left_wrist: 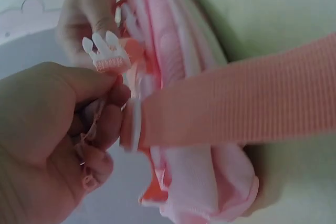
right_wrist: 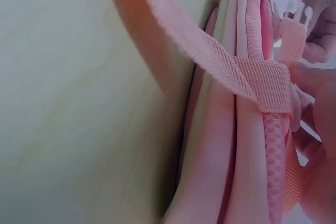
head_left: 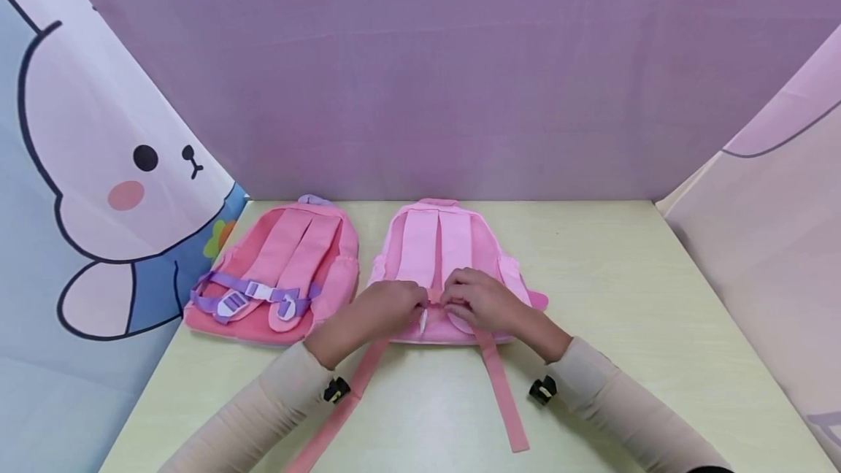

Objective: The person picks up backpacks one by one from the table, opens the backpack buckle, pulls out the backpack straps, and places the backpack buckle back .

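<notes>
A light pink backpack [head_left: 420, 247] lies with its shoulder straps facing up in the head view. My left hand [head_left: 397, 304] pinches a peach chest strap just below its white pronged buckle half [left_wrist: 108, 51]; the prongs point toward the other hand. Over the pack's right strap, my right hand [head_left: 482, 298] has curled fingers holding peach webbing [head_left: 435, 296]; its own fingers mostly hide what lies inside them. Beneath the hands, two loose peach strap ends, a left one [head_left: 338, 414] and a right one [head_left: 502, 396], trail toward the front of the table.
To the left lies a coral-pink backpack [head_left: 289, 239], its purple strap [head_left: 226, 281] joined across the front by a white buckle [head_left: 260, 290]. Both packs rest on a pale wooden table [head_left: 624, 298]. A purple backdrop [head_left: 447, 79] stands behind, with printed cloth panels on both sides.
</notes>
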Demonstrator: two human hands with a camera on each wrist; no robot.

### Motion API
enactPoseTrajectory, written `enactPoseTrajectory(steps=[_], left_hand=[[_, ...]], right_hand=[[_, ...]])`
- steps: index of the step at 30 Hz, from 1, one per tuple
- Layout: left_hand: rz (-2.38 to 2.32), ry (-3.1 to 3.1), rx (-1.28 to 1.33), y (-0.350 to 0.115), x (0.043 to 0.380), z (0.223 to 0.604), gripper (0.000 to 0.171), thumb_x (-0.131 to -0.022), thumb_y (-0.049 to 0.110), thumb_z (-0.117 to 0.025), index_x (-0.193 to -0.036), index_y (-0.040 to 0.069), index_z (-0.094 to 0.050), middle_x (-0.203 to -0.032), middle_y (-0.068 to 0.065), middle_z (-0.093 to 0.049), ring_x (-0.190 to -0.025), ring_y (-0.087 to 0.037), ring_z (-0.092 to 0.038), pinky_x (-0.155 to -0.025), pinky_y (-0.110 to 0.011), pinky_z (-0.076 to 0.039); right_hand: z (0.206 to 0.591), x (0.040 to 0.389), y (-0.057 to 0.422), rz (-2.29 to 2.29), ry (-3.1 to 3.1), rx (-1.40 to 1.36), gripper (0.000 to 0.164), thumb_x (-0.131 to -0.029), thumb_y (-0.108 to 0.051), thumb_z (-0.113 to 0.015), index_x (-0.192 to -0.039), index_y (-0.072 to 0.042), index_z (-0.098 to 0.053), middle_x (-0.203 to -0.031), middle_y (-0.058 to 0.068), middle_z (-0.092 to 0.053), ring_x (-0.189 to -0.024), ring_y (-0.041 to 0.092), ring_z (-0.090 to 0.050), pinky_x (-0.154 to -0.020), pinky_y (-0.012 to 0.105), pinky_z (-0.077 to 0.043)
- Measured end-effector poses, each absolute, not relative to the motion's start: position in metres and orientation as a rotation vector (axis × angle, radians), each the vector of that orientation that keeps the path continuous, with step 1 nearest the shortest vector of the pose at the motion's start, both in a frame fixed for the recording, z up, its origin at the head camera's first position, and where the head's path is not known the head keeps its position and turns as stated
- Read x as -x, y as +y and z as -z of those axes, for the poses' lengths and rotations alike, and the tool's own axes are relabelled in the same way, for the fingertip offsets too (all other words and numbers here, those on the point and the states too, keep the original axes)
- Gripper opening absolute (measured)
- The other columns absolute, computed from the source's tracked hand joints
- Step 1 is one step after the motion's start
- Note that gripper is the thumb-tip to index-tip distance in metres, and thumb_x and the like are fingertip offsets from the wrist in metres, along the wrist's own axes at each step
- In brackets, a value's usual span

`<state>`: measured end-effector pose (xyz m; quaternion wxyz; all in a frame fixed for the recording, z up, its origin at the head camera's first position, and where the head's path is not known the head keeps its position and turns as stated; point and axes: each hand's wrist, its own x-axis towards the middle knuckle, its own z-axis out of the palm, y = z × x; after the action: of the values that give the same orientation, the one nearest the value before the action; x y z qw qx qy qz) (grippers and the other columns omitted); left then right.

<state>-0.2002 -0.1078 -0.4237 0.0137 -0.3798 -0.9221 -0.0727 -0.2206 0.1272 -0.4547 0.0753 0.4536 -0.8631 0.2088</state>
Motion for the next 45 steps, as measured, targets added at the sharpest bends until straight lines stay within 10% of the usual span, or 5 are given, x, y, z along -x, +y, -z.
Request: enactPoseTrajectory(steps=[23, 45], left_hand=[[-0.066, -2.552, 1.126, -0.113, 0.195, 0.435, 0.005, -0.094, 0.020, -0.070, -0.098, 0.019, -0.072, -0.094, 0.001, -0.066, -0.087, -0.019, -0.063, -0.076, -0.033, -0.047], [1.011, -3.118, 0.399, -0.168, 0.211, 0.422, 0.057, -0.100, 0.022, -0.060, -0.152, 0.004, -0.043, -0.145, -0.024, -0.053, -0.126, -0.038, -0.057, -0.107, -0.057, -0.048]], right_hand=[[0.452, 0.214, 0.128, -0.586, -2.693, -1.313, 0.009, -0.093, -0.019, -0.073, -0.102, -0.020, -0.077, -0.107, -0.005, -0.064, -0.101, 0.012, -0.059, -0.092, 0.030, -0.052], [0.438, 0.238, 0.178, -0.822, -2.850, -0.614, 0.039, -0.095, -0.018, -0.067, -0.132, -0.005, -0.066, -0.122, 0.017, -0.065, -0.104, 0.032, -0.064, -0.088, 0.050, -0.056]])
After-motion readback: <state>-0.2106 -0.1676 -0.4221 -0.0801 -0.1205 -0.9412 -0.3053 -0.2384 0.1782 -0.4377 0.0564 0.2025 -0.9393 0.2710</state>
